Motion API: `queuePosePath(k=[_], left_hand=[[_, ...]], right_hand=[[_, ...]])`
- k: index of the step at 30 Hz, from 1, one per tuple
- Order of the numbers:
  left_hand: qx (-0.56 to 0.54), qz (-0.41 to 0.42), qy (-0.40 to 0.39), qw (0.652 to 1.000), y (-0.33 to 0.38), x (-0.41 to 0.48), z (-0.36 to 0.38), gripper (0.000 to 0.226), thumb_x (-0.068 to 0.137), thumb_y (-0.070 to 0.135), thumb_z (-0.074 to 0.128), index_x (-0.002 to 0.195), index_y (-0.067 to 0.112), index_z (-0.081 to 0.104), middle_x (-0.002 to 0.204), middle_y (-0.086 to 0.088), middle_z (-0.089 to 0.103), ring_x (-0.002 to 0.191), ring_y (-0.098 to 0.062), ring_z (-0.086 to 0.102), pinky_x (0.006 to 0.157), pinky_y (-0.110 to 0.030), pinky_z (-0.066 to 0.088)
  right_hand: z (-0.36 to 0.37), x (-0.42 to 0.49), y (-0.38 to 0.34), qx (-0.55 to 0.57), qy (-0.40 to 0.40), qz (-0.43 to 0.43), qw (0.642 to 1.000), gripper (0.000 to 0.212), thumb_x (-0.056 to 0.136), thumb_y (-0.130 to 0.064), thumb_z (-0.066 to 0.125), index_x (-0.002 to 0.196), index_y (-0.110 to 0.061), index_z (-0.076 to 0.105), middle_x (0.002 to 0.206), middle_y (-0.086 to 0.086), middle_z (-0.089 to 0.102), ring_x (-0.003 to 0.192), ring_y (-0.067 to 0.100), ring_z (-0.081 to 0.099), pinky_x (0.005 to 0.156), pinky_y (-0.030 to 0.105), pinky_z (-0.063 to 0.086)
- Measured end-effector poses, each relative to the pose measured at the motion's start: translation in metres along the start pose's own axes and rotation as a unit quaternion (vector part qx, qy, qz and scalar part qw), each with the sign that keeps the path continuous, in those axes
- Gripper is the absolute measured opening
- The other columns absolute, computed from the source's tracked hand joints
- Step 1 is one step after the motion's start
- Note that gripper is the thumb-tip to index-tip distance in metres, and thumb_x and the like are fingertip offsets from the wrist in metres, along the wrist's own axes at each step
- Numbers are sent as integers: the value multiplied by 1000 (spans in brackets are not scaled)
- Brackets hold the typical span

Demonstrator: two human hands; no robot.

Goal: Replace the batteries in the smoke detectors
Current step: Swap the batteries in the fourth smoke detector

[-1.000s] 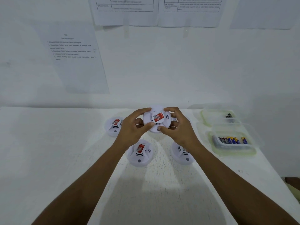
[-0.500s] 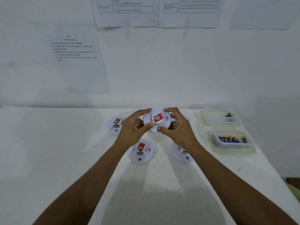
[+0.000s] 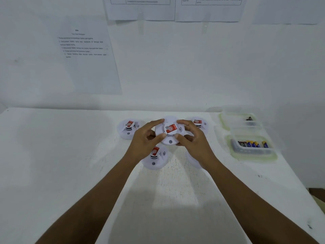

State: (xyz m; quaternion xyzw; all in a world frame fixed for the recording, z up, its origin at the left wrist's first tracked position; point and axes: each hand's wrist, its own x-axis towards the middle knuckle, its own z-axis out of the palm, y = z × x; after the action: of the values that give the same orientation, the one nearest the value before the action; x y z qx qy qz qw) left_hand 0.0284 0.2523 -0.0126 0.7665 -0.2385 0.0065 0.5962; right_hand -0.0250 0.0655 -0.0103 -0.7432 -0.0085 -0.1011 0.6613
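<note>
A round white smoke detector with a red label is lifted above the white table. My left hand grips its left rim with thumb and fingers curled round it. My right hand grips its right rim the same way. Several more detectors lie on the table: one at the far left, one at the far right, one below my left hand, and one mostly hidden under my right wrist.
A clear tray with several batteries sits at the right. Behind it stands a second clear tray holding a dark battery. Paper sheets hang on the wall behind. The table's right edge runs close to the trays.
Both hands keep hold of the same detector. The red label has turned slightly, and the detector sits a little lower in the view.
</note>
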Motion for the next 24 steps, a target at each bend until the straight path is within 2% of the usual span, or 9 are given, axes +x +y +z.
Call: queuePosePath(k=[5, 10, 14, 17, 24], left_hand=[[-26, -3, -3, 1000, -2, -11, -2, 43, 88, 15, 68, 130, 18, 57, 122, -5, 65, 95, -14, 70, 79, -28, 58], [-41, -3, -10, 999, -2, -16, 0, 42, 88, 12, 67, 129, 15, 58, 123, -6, 65, 99, -14, 69, 79, -24, 57], [-44, -1, -2, 999, -3, -17, 2, 39, 88, 19, 68, 126, 22, 60, 127, -3, 63, 107, -19, 66, 86, -37, 57], [-40, 1, 12, 999, -2, -18, 3, 38, 87, 25, 68, 125, 23, 60, 128, -1, 62, 111, -22, 64, 88, -44, 57], [-37, 1, 11, 999, -1, -19, 4, 37, 87, 23, 68, 123, 27, 61, 126, 0, 64, 109, -22, 64, 87, -46, 57]], right_hand=[[0, -8, 0, 22, -15, 5, 1000, 38, 90, -11, 68, 126, -22, 62, 122, -2, 66, 96, 27, 71, 83, 45, 60], [0, -14, 1, 39, -9, 20, 999, 36, 91, -12, 68, 126, -21, 63, 123, 3, 66, 98, 23, 71, 81, 45, 60], [2, -19, 0, 54, 2, 22, 998, 35, 92, -12, 67, 126, -20, 62, 123, 3, 65, 100, 24, 71, 79, 40, 61], [5, -22, -1, 63, 11, 18, 998, 34, 91, -12, 67, 124, -20, 62, 123, 4, 65, 99, 23, 71, 79, 42, 61], [5, -24, -3, 58, 8, 19, 998, 34, 91, -13, 67, 123, -23, 63, 122, 2, 66, 101, 20, 70, 78, 38, 61]])
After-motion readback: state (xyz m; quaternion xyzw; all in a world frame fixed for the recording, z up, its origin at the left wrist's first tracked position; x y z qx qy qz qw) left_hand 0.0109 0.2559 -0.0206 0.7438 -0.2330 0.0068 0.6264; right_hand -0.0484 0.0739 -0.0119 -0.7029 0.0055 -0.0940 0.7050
